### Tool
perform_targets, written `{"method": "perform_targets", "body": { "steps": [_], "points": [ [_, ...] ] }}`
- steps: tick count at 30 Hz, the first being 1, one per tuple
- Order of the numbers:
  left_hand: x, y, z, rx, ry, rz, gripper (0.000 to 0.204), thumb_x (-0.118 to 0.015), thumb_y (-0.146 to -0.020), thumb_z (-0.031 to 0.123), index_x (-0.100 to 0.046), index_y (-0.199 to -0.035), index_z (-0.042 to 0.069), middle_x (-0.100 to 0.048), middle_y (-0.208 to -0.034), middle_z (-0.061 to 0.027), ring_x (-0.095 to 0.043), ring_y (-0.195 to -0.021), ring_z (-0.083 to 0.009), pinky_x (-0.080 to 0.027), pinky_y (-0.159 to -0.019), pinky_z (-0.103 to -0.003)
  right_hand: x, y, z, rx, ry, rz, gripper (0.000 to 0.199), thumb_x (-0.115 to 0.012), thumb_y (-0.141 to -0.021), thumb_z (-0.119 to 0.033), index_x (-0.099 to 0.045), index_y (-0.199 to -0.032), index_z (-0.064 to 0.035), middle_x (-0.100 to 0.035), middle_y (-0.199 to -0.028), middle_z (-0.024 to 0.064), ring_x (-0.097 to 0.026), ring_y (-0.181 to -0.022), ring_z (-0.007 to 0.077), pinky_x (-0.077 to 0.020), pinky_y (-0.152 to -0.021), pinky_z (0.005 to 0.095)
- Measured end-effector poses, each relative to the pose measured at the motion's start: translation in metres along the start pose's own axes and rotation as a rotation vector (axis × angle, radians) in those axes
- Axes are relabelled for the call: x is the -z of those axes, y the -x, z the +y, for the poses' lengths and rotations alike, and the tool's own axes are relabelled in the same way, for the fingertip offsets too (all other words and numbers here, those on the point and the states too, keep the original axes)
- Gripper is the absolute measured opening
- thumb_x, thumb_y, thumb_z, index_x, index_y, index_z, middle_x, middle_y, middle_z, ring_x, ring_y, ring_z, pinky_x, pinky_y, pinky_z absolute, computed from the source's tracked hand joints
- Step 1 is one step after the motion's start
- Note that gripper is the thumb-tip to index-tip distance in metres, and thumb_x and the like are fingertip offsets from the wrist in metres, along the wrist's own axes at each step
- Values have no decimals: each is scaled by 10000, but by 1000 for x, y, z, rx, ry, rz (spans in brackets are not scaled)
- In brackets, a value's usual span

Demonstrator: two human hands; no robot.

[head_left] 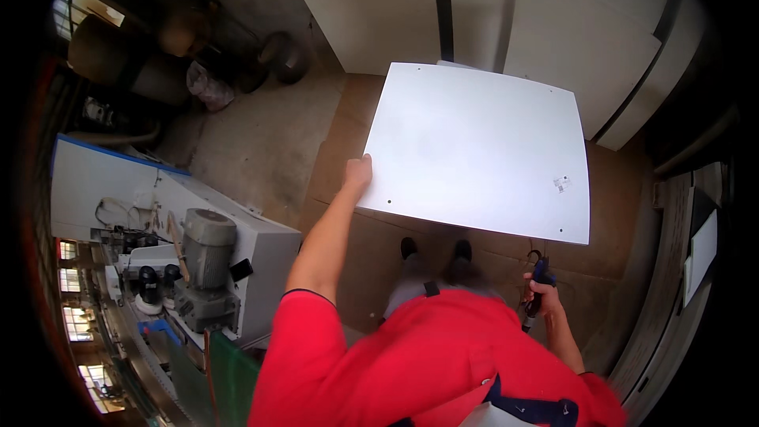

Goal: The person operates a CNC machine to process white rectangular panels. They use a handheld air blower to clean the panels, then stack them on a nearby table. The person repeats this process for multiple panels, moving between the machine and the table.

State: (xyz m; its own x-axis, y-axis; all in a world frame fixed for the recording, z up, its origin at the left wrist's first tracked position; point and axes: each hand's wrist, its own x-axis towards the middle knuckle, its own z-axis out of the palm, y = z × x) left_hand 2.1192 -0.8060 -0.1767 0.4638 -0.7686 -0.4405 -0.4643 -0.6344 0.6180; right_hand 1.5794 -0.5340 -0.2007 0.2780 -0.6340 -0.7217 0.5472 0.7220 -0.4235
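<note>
A white panel (474, 142) with small dark holes near its corners and a small label (562, 184) fills the middle of the view. My left hand (360, 174) is closed on its left edge, near the lower left corner. Below the panel's right part, my right hand (545, 296) grips a blue-and-black air blow gun (542, 272) with a hook on top and a metal coupling under the fist. The gun is apart from the panel. What bears the panel from below is hidden.
Large pale boards (577, 55) lean at the back. On the left stands a white machine (265, 269) with a grey motor (209, 241). A stack of long boards (660, 277) runs along the right. A plastic bag (209, 87) lies on the floor at far left.
</note>
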Motion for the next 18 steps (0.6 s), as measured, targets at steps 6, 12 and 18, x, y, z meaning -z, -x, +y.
{"method": "perform_targets", "body": {
  "steps": [6,12,18],
  "points": [
    [-25,-11,28,-137,-44,2,561,-418,-926,383,-640,-976,-130,-607,-1043,-353,-587,-1041,-470,-436,-930,-480,-59,21,-16,-205,769,6,207,-712,-757,-53,-693,-951,14,-652,-752,76,-594,-637,148,-488,-637,291],
    [-45,-43,-30,-115,420,-179,471,-508,-921,329,-639,-1041,-107,-681,-1054,-210,-659,-933,-321,-492,-849,-421,-121,3,-67,-24,720,96,335,-681,-757,-69,-628,-1061,61,-634,-729,69,-613,-657,171,-486,-667,303],
    [0,-1,-112,-87,505,-204,366,-652,-851,175,-642,-1145,-43,-695,-1017,-105,-647,-896,-147,-506,-792,-273,-206,-93,-98,5,732,-74,444,-622,-827,-150,-531,-1211,53,-630,-778,86,-615,-752,198,-481,-749,325]
  ]
}}
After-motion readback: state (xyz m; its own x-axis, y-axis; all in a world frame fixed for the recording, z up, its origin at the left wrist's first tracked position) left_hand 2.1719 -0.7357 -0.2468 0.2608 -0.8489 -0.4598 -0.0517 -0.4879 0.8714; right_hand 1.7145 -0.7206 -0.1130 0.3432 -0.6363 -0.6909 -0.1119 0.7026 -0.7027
